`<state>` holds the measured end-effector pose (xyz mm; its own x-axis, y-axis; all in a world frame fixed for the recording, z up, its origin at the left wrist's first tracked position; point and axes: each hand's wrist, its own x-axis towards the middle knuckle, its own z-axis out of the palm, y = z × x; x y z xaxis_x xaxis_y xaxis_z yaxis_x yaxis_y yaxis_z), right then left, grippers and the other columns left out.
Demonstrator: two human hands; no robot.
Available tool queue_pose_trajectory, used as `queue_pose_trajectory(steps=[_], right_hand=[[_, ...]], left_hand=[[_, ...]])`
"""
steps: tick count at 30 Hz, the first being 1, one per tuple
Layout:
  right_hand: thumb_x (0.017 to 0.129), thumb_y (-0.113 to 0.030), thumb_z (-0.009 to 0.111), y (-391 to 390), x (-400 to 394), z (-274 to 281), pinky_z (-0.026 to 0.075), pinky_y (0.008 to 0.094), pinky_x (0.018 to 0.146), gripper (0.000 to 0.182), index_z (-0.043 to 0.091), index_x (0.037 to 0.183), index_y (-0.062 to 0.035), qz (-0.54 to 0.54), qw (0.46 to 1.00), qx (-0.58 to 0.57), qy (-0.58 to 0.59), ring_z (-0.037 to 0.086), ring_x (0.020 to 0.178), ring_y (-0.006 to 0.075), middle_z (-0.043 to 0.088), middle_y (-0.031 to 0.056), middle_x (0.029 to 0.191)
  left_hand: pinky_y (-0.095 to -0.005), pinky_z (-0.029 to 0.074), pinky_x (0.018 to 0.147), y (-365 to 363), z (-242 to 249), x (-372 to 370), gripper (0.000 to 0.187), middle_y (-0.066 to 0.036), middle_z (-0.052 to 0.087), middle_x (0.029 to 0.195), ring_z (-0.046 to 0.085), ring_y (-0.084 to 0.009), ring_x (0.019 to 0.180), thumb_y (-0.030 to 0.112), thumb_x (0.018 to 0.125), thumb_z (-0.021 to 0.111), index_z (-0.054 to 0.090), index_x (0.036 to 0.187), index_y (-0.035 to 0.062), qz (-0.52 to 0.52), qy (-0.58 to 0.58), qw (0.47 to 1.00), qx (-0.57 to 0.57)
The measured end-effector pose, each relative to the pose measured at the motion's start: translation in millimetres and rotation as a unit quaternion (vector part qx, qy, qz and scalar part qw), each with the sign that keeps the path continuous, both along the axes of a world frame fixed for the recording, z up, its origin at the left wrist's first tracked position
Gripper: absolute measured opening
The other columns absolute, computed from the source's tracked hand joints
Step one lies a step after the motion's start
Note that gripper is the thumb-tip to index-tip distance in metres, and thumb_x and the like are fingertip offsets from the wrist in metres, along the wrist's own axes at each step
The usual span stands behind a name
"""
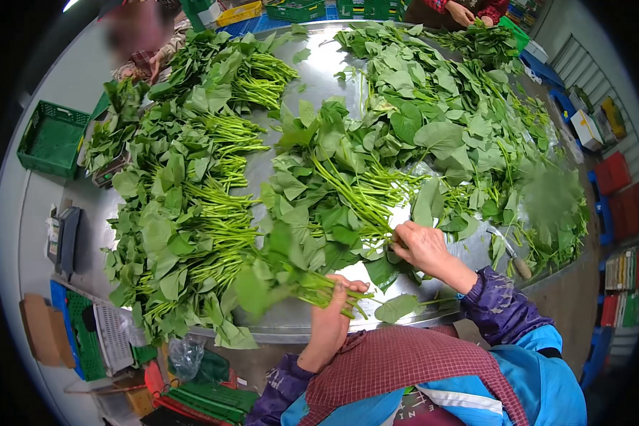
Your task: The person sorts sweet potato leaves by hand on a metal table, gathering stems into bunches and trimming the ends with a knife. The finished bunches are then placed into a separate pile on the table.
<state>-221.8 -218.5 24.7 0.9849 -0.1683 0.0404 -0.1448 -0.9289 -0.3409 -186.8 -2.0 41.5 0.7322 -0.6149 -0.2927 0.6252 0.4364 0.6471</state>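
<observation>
My left hand [328, 317] is closed around a small bunch of leafy greens [312, 287], with the cut stem ends poking out past the fingers and the leaves spreading to the left. Beside it, my right hand [427, 250] has its fingers pinched at the lower ends of long green stems [351, 197] on the middle pile. A single loose leaf [397, 308] lies on its stalk between my hands at the near edge. To the right of my right hand rests a curved blade tool with a wooden handle [522, 268].
Bundled greens [174, 206] line the left of the metal table [322, 65], stems facing inward. A loose heap of greens [447, 106] covers the right side. Two other people work at the far side; one shows hands [468, 14]. A green crate [53, 138] stands at left.
</observation>
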Motion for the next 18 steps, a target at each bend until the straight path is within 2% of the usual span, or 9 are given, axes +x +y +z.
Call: queue_pose_trajectory(steps=[2, 4, 6, 8, 10, 12, 14, 16, 18], right_hand=[[0.073, -0.027, 0.063, 2, 7, 13, 0.044, 0.0362, 0.054, 0.023, 0.055, 0.085, -0.008, -0.005, 1.0, 0.026, -0.006, 0.056, 0.064, 0.0262, 0.055, 0.0063, 0.081], [0.074, -0.032, 0.062, 3, 22, 18, 0.043, 0.0354, 0.054, 0.029, 0.056, 0.09, -0.0086, -0.087, 0.985, 0.098, -0.116, 0.056, 0.063, 0.0243, 0.055, 0.0061, 0.082], [0.075, -0.031, 0.063, 0, 37, 14, 0.043, 0.0341, 0.055, 0.029, 0.058, 0.089, -0.0064, -0.099, 0.986, 0.072, -0.114, 0.056, 0.064, 0.0235, 0.057, 0.0084, 0.079], [0.075, -0.029, 0.062, -3, 48, 6, 0.044, 0.0397, 0.057, 0.028, 0.059, 0.083, -0.0019, -0.083, 0.987, 0.137, 0.015, 0.057, 0.066, 0.0327, 0.06, 0.0141, 0.073], [0.073, -0.024, 0.063, 7, 47, 11, 0.044, 0.0334, 0.055, 0.025, 0.061, 0.082, -0.0014, -0.064, 0.948, 0.307, -0.063, 0.056, 0.058, 0.0246, 0.058, 0.0133, 0.065], [0.072, -0.022, 0.064, 23, 34, 35, 0.042, 0.0314, 0.052, 0.022, 0.06, 0.079, -0.0014, -0.062, 0.939, 0.331, -0.067, 0.053, 0.055, 0.0202, 0.057, 0.0112, 0.065], [0.071, -0.019, 0.063, 37, 18, 43, 0.042, 0.0337, 0.048, 0.018, 0.055, 0.071, -0.0032, -0.033, 0.97, 0.224, -0.095, 0.053, 0.053, 0.0223, 0.053, 0.0081, 0.066], [0.07, -0.017, 0.063, 49, 5, 42, 0.043, 0.0353, 0.045, 0.016, 0.052, 0.071, -0.0056, 0.027, 0.984, 0.086, -0.153, 0.054, 0.053, 0.0246, 0.048, 0.0075, 0.066], [0.068, -0.013, 0.064, 62, -3, 44, 0.042, 0.0354, 0.042, 0.017, 0.049, 0.071, -0.0062, 0.053, 0.983, 0.037, -0.174, 0.053, 0.052, 0.0238, 0.043, 0.0073, 0.065]], left_hand=[[-0.0373, 0.041, 0.086, -3, 1, 5, 0.01, -0.005, 0.046, 0.081, 0.05, -0.0178, 0.083, 0.016, 0.089, 0.046, 0.043, 0.088, 0.006, 0.011, 0.016, 1.0, -0.018], [-0.0383, 0.041, 0.087, -4, -5, 11, 0.01, -0.007, 0.048, 0.082, 0.05, -0.017, 0.079, 0.014, 0.091, 0.043, 0.044, 0.09, 0.0045, 0.06, 0.084, 0.994, -0.04], [-0.0367, 0.041, 0.085, -7, -4, 16, 0.01, -0.005, 0.046, 0.082, 0.048, -0.0158, 0.078, 0.015, 0.09, 0.045, 0.044, 0.09, 0.0055, 0.057, 0.084, 0.994, -0.042], [-0.0351, 0.042, 0.084, -10, -1, 20, 0.01, -0.003, 0.044, 0.083, 0.047, -0.0145, 0.077, 0.016, 0.089, 0.046, 0.044, 0.09, 0.0066, 0.055, 0.081, 0.994, -0.046], [-0.0352, 0.042, 0.084, -14, -1, 25, 0.01, -0.003, 0.046, 0.083, 0.048, -0.0149, 0.079, 0.013, 0.088, 0.049, 0.046, 0.093, 0.0056, 0.064, 0.076, 0.994, -0.05], [-0.0344, 0.044, 0.081, -18, 1, 27, 0.01, -0.005, 0.048, 0.083, 0.05, -0.0153, 0.078, 0.01, 0.087, 0.05, 0.046, 0.094, 0.0035, 0.079, 0.069, 0.994, -0.02], [-0.0336, 0.045, 0.079, -21, 2, 27, 0.012, -0.006, 0.051, 0.084, 0.051, -0.0156, 0.078, 0.007, 0.086, 0.052, 0.047, 0.095, 0.0015, 0.092, 0.062, 0.994, 0.01], [-0.0292, 0.047, 0.071, -25, 1, 22, 0.015, -0.007, 0.053, 0.088, 0.054, -0.016, 0.077, 0.002, 0.083, 0.055, 0.048, 0.096, 0.0006, 0.085, 0.024, 0.995, 0.04], [-0.0262, 0.047, 0.067, -25, -4, 17, 0.019, -0.007, 0.054, 0.091, 0.054, -0.0156, 0.077, -0.002, 0.081, 0.056, 0.048, 0.098, 0.0009, 0.075, 0.006, 0.997, 0.025]])
